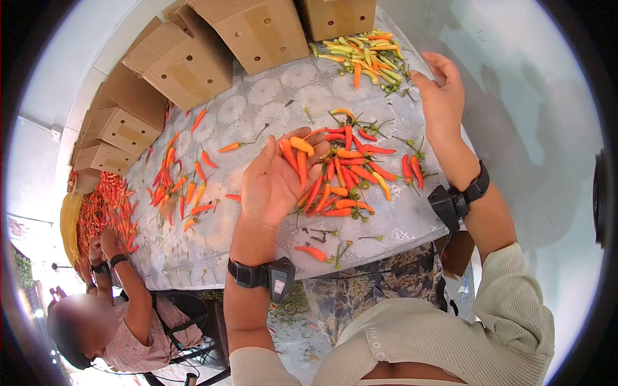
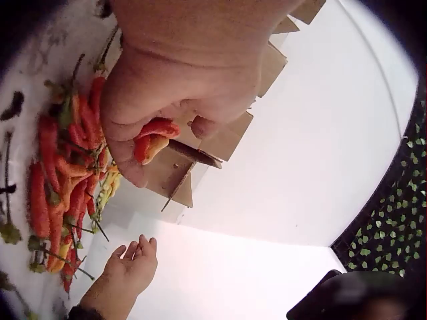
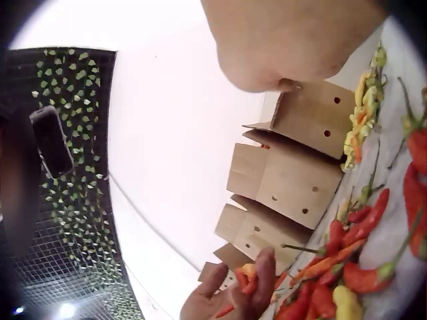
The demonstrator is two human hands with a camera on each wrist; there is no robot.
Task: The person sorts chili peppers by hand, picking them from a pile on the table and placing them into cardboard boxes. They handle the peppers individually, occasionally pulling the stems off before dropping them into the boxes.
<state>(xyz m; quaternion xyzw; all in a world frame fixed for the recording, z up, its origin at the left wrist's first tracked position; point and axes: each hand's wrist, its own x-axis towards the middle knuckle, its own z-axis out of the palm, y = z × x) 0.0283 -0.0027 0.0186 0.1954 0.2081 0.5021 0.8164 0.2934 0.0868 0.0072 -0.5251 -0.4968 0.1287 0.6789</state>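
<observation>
My left hand (image 1: 278, 183), palm turned up, cups several red and orange chili peppers (image 1: 301, 153) with its fingers curled about them. In the left wrist view the tips of the held peppers (image 2: 152, 141) show between fingers and thumb. Right beside this hand lies a heap of red and orange chilies (image 1: 347, 170) with green stems. My right hand (image 1: 443, 96) hangs at the table's right edge, fingers loosely bent and nothing in them. Nearest to it is a pile of yellow-green chilies (image 1: 370, 55) at the far end of the table.
Cardboard boxes (image 1: 254, 35) line the back of the table (image 1: 212, 248). Loose chilies (image 1: 199, 170) lie scattered on the left, with a large red heap (image 1: 103, 212) beyond. Another person (image 1: 138, 315) sits at the lower left. A single chili (image 1: 311, 253) and stems lie near the front edge.
</observation>
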